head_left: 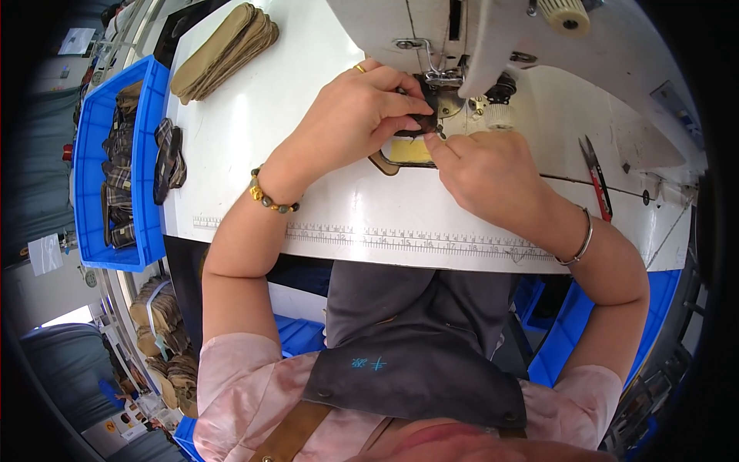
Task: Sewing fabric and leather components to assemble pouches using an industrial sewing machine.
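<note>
Beside the presser foot [444, 78] of a white sewing machine [500, 46], my two hands meet over a small dark workpiece [423, 123]. My left hand [350, 115] pinches it from the left between thumb and fingers. On the near side my right hand [489, 173] is closed, its thumb and forefinger pressed together at the workpiece's edge. Fingers cover much of the piece, so its full shape is hidden. Just below, a tan, dark-edged part [383, 163] and a yellow patch [409, 151] show on the machine bed.
A stack of tan insoles [223, 50] lies at the far left of the white table [269, 92]. Near its left edge rests a plaid shoe piece [168, 160], beside a blue crate [158, 100] of plaid pieces. Red-handled thread snips [598, 181] lie at right. A printed ruler [385, 239] lines the front edge.
</note>
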A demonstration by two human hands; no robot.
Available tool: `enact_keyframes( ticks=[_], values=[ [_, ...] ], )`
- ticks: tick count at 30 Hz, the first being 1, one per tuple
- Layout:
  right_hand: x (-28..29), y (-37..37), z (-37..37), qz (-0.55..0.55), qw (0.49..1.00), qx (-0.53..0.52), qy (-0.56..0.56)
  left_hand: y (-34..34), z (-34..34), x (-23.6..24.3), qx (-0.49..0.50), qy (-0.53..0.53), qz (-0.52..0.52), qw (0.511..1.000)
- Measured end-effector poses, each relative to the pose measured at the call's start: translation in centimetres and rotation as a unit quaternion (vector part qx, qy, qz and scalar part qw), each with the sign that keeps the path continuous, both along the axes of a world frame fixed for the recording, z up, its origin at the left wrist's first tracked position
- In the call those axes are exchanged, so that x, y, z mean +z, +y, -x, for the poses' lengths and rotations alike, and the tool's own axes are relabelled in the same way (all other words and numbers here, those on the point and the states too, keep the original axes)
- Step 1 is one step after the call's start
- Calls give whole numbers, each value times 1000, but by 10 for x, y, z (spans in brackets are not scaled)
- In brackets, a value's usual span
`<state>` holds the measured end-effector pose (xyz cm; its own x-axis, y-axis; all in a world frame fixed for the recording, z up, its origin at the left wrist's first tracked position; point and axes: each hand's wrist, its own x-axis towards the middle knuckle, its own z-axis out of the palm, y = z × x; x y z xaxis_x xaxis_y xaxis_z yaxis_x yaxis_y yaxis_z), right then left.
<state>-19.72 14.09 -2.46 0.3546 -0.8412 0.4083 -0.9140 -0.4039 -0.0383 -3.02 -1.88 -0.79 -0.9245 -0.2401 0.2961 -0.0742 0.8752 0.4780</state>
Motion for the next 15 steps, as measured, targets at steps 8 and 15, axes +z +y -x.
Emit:
enact_keyframes(
  ticks=[8,15],
  values=[
    [-3,5,-4,27,999,-44,-5,2,1,-1,7,-2,12,1000],
    [-2,3,-1,-18,996,-74,43,1,1,-13,40,41,-11,998]
  ],
)
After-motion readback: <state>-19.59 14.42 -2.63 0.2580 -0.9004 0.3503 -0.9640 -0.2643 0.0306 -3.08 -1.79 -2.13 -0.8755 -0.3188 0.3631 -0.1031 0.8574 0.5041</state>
